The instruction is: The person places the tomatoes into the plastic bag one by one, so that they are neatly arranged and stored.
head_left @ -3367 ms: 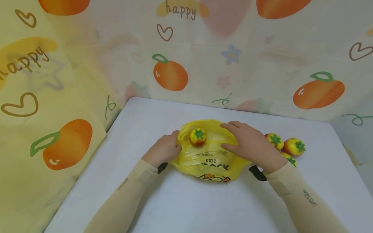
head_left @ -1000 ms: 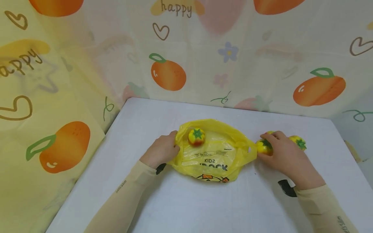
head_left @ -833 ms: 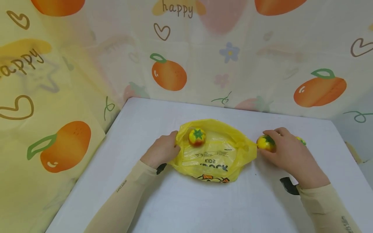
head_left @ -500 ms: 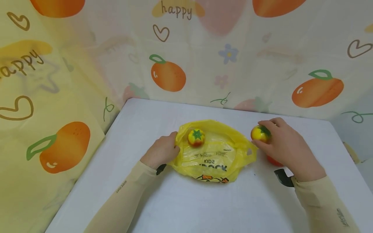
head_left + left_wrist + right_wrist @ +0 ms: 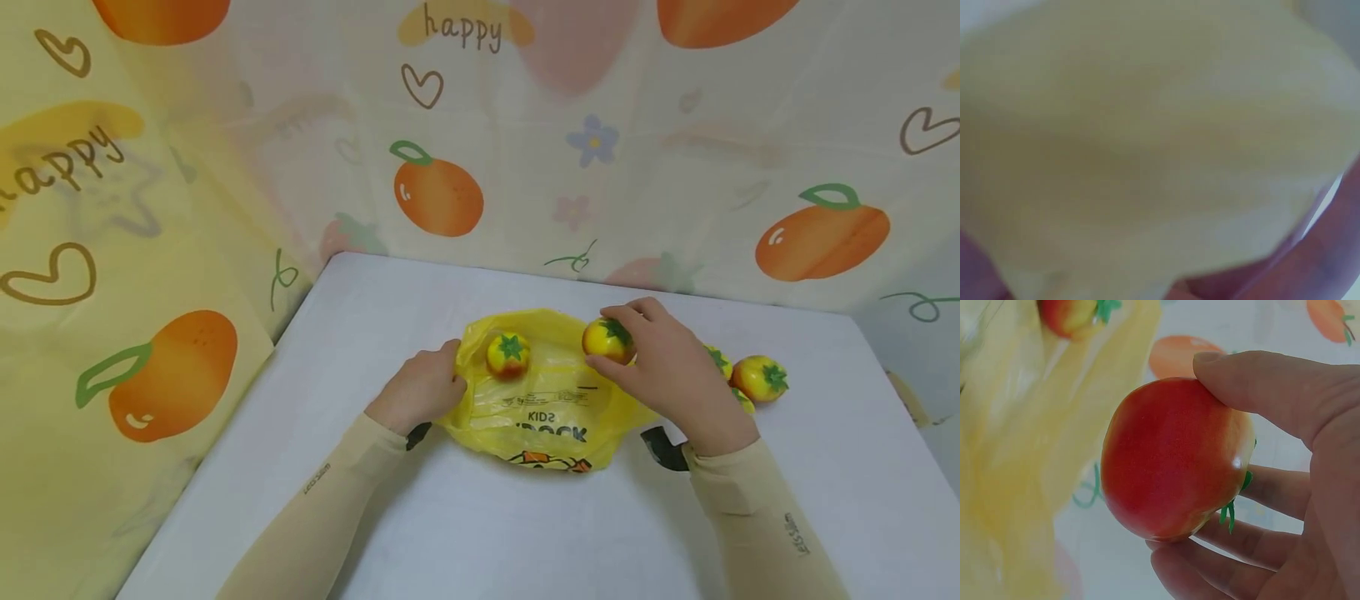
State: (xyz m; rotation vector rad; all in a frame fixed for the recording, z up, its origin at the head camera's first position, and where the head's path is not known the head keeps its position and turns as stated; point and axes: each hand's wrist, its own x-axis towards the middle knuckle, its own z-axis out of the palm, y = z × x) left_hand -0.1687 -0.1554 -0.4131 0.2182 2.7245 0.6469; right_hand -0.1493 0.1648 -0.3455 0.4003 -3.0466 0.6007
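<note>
A yellow plastic bag point(image 5: 547, 392) lies on the table with its mouth spread wide; black print shows on it. My left hand point(image 5: 420, 383) grips the bag's left rim. In the left wrist view the blurred bag point(image 5: 1147, 144) covers most of the picture. One red-and-yellow toy tomato point(image 5: 508, 356) with a green star-shaped calyx sits inside the bag. My right hand point(image 5: 667, 367) holds another toy tomato point(image 5: 606, 340) over the bag's right side. In the right wrist view the thumb and fingers go round this tomato point(image 5: 1172, 462), its red underside showing.
Several more toy tomatoes point(image 5: 760, 379) sit together on the white table point(image 5: 525, 533), right of the bag and partly behind my right forearm. A fruit-printed curtain point(image 5: 510, 167) stands along the table's back and left sides.
My right hand moved to the loose tomatoes on the right, took one, lifted it and carried it left over the bag. The left hand kept its grip on the rim.
</note>
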